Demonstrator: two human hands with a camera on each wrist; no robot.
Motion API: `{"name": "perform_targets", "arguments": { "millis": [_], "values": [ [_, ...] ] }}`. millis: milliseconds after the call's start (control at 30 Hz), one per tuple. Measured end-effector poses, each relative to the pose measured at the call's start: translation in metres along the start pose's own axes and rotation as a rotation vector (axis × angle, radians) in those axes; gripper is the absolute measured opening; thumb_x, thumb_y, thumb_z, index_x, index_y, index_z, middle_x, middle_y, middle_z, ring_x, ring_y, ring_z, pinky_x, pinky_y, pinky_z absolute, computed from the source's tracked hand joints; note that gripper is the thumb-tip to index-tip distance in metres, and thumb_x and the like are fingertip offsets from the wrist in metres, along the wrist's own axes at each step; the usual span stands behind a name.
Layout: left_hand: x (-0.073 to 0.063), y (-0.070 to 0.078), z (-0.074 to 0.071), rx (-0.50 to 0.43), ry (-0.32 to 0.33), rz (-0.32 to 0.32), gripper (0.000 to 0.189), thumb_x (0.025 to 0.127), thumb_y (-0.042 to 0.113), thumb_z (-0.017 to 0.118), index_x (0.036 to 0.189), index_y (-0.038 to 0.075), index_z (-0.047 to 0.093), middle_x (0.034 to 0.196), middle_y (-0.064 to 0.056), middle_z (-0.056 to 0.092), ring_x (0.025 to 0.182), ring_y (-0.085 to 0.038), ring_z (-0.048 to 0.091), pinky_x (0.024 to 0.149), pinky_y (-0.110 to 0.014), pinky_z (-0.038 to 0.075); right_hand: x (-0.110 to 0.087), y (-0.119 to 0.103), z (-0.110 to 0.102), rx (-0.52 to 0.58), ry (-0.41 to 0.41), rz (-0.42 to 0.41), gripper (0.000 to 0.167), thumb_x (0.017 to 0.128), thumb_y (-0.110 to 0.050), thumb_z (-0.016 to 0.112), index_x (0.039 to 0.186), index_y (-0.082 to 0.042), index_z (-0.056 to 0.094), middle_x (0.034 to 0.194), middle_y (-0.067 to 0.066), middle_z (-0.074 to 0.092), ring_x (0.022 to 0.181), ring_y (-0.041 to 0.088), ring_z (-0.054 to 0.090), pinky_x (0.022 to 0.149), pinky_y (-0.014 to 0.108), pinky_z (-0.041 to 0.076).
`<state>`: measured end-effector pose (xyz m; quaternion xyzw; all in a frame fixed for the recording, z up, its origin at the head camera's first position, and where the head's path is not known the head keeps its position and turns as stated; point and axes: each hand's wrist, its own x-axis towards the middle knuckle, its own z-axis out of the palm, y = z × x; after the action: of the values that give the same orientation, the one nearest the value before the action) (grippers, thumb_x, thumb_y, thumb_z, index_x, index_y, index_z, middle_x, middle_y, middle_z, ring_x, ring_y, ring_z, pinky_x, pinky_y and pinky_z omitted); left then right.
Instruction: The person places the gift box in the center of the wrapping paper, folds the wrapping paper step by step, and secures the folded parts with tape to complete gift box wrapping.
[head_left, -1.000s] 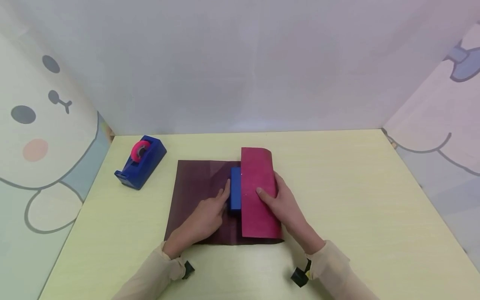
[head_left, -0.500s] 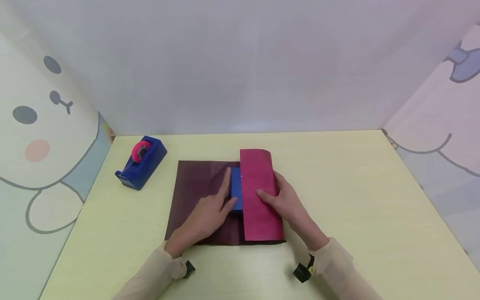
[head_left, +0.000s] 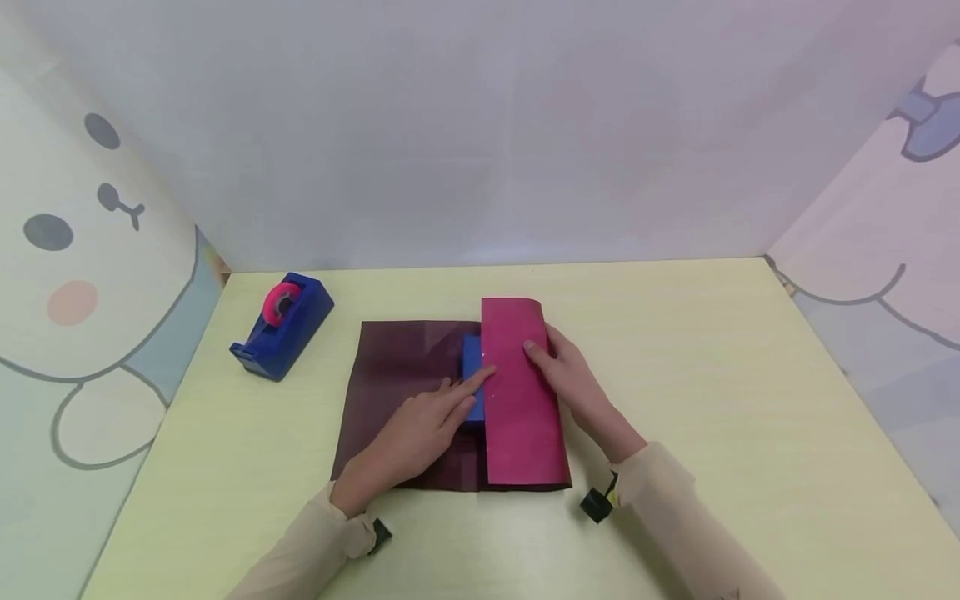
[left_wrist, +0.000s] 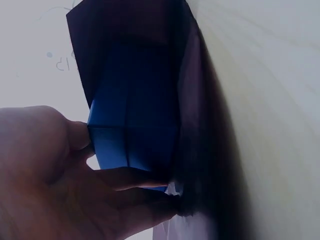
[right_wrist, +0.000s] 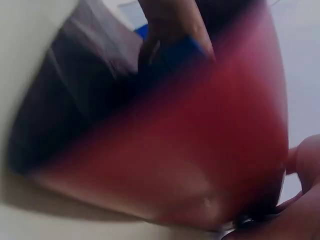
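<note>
A blue box (head_left: pixel 471 379) lies on a paper sheet (head_left: pixel 397 358) with a dark purple inner face. The sheet's right part, magenta outside, is folded over the box as a flap (head_left: pixel 517 433) and hides most of it. My left hand (head_left: pixel 423 429) lies left of the box, its index finger straight across the box onto the flap's edge. In the left wrist view, the other fingers touch the side of the box (left_wrist: pixel 135 115). My right hand (head_left: pixel 573 379) holds the paper at the folded right side, thumb on top, fingers mostly hidden behind the fold.
A blue tape dispenser (head_left: pixel 288 333) with a pink roll (head_left: pixel 279 302) stands at the table's back left. The light yellow table (head_left: pixel 697 358) meets a pale wall behind. Panels with cartoon drawings flank it left and right.
My left index finger has swung right from the box's left side onto the flap's edge. My right hand has slid up along the fold, away from me.
</note>
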<state>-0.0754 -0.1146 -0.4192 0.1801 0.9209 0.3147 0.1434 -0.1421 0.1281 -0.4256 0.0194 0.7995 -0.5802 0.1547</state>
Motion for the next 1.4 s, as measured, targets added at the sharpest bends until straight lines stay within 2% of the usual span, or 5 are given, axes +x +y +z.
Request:
{"name": "perform_targets", "arguments": {
  "millis": [200,667,900,1167,1400],
  "values": [
    [0.0,0.001,0.001,-0.028,-0.004,-0.008,0.057,0.112,0.037,0.044,0.16,0.057,0.02,0.068,0.009,0.061,0.146,-0.048,0.045,0.115,-0.063,0.043,0.034,-0.001,-0.025,-0.042,0.041,-0.024,0.06,0.111,-0.036,0.046,0.165,-0.015,0.031,0.172,0.012,0.029,0.162,0.03,0.023,0.131,0.049,0.024],
    [-0.002,0.008,0.0,0.057,0.005,-0.011,0.059,0.112,0.045,0.039,0.165,0.047,0.013,0.061,0.008,0.056,0.143,-0.048,0.051,0.111,-0.066,0.045,-0.033,-0.002,0.016,-0.093,0.056,0.031,0.089,0.103,-0.04,0.062,0.167,-0.006,0.01,0.16,0.021,0.041,0.134,0.038,0.056,0.108,0.054,0.053],
    [-0.007,-0.001,-0.003,0.005,-0.087,-0.089,0.104,0.1,0.053,0.063,0.168,0.022,-0.009,0.171,-0.01,0.031,0.116,-0.029,0.073,0.1,-0.042,0.059,-0.032,0.004,0.02,-0.028,0.07,0.058,0.085,0.102,-0.041,0.063,0.167,-0.012,0.016,0.158,0.016,0.044,0.132,0.035,0.057,0.109,0.054,0.052],
    [-0.006,-0.003,0.002,0.157,-0.019,-0.005,0.091,0.103,0.034,0.065,0.168,0.007,0.009,0.16,-0.025,0.044,0.044,-0.01,0.048,0.056,-0.025,0.05,-0.033,0.003,0.024,-0.061,0.068,0.045,0.086,0.102,-0.043,0.062,0.167,-0.014,0.015,0.148,0.017,0.052,0.118,0.031,0.064,0.098,0.048,0.058],
    [-0.008,-0.009,-0.016,0.066,-0.033,-0.03,0.083,0.103,0.035,0.065,0.168,0.014,0.017,0.135,-0.012,0.069,0.082,-0.013,0.068,0.081,-0.031,0.058,-0.031,0.006,0.023,-0.196,0.043,0.018,0.093,0.106,-0.042,0.056,0.167,-0.005,-0.002,0.123,0.024,0.057,0.086,0.023,0.066,0.081,0.038,0.059]
  ]
}}
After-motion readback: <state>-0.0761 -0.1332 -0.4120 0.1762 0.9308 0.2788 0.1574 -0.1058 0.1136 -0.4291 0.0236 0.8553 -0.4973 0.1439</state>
